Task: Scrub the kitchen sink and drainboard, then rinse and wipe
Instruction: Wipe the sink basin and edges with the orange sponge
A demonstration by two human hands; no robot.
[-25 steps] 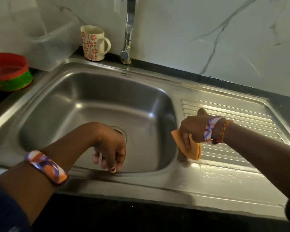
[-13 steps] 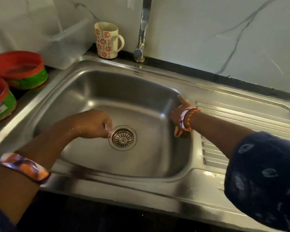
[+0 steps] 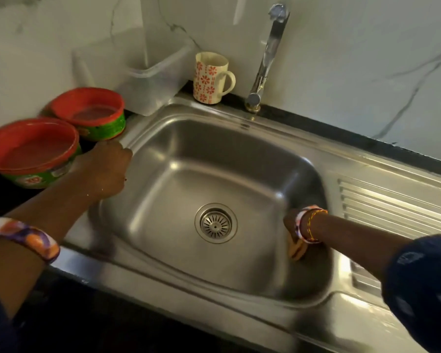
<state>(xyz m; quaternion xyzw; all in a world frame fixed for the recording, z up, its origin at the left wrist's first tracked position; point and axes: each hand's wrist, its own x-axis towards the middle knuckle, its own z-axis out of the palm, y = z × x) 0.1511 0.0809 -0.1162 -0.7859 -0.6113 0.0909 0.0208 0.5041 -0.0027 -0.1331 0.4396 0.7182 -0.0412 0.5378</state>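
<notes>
The stainless steel kitchen sink basin [image 3: 214,174] sits in a dark worktop [image 3: 367,141], with its ribbed steel drainboard [image 3: 392,205] to the right. No water runs from the chrome tap [image 3: 267,59], and the round metal drain strainer [image 3: 216,222] shows clear at the basin floor.

Change noted: a second ago the right hand [image 3: 292,225] worked the orange cleaning cloth [image 3: 297,248] at the left edge of the drainboard. It has since gone over the rim and now presses the cloth against the basin's right inner wall, low down. The fingers are hidden behind the wrist, so I cannot tell how they close; the cloth shows only below the hand and appears to be held by it.

The left hand [image 3: 105,171], which hung over the drain a second ago, has gone to the basin's left rim. It lies beside the nearer of two red-rimmed green tubs [image 3: 33,154]. Its fingers are out of sight; whether they grip the rim or hold anything cannot be told.

Judgement: work has passed from the drainboard to the basin interior, with the left hand probably bracing. The remaining walls and the floor look likely to need attention.

A white mug with red flowers [image 3: 210,77] and a clear plastic tub [image 3: 148,80] stand behind the sink.
</notes>
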